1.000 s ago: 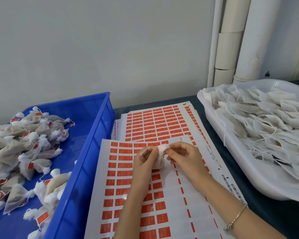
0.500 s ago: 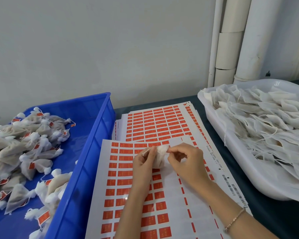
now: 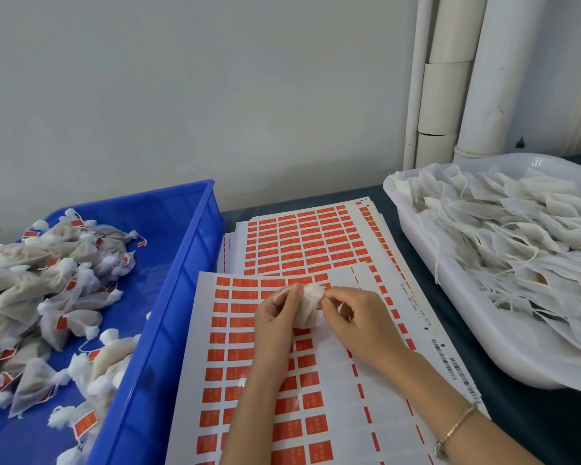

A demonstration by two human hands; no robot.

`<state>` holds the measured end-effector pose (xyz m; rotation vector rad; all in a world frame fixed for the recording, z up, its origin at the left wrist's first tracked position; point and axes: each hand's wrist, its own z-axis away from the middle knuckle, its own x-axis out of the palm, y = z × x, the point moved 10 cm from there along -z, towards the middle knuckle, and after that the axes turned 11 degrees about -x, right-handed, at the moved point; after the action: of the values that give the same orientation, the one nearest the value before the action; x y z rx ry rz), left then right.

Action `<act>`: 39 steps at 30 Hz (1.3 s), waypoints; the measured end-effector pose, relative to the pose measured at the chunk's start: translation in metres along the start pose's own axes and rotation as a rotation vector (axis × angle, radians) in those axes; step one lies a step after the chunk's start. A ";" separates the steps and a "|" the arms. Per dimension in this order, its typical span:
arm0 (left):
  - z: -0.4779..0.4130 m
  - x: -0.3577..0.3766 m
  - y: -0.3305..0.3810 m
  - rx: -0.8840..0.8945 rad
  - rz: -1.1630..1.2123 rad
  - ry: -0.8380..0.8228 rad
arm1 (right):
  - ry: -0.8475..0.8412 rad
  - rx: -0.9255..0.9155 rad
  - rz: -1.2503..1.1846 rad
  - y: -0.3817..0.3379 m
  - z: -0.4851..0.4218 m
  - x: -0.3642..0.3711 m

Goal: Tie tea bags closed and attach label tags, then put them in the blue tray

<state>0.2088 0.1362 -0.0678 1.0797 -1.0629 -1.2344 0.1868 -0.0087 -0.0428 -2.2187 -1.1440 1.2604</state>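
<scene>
Head cam is showing one tea bag [image 3: 307, 307] being held up between both hands, just over the label sheet [image 3: 259, 364] in the middle of the table [image 3: 534, 427]. Left hand [image 3: 275, 317] is pinching the bag's left side with its fingers curled in, and a bit of white string [image 3: 280, 293] is poking out by its fingertips. Right hand [image 3: 359, 320] is gripping the bunched-up top of the bag from the other side, thumb and fingers closed on it. Can't tell if there's a knot in there, the fingers are covering that bit. The sheet under the hands is carrying red labels down its left columns, while its right part is looking mostly peeled and blank. It's lying on top of a stack [image 3: 302, 239] of fuller sheets that's sticking out at the back. Blue tray [image 3: 168, 297] is sitting just left of the sheets, holding a pile of tied bags [image 3: 47, 280] with red tags on them. Over on the right, a white tray [image 3: 483, 333] is heaped with flat untied bags [image 3: 517, 236], strings trailing everywhere. A thin bracelet [image 3: 455, 424] is hanging on the right wrist, and white pipes [image 3: 450, 78] are running up the wall behind the white tray.
</scene>
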 end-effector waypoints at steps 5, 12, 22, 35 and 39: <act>0.003 0.008 0.003 0.021 -0.037 -0.080 | 0.032 0.034 0.100 0.006 0.000 -0.006; 0.003 0.012 0.000 -0.018 -0.022 -0.146 | 0.099 0.090 0.083 0.009 -0.001 -0.018; 0.009 0.010 0.012 0.086 -0.027 -0.129 | 0.109 0.006 -0.073 0.001 -0.006 -0.025; 0.005 0.015 0.004 0.023 -0.043 -0.180 | 0.090 -0.182 -0.099 -0.026 -0.004 -0.021; 0.004 0.017 0.004 0.032 -0.059 -0.199 | 0.062 -0.178 -0.074 -0.024 -0.005 -0.016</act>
<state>0.2062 0.1191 -0.0632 1.0343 -1.2121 -1.3985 0.1746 -0.0063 -0.0161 -2.3000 -1.3473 1.0906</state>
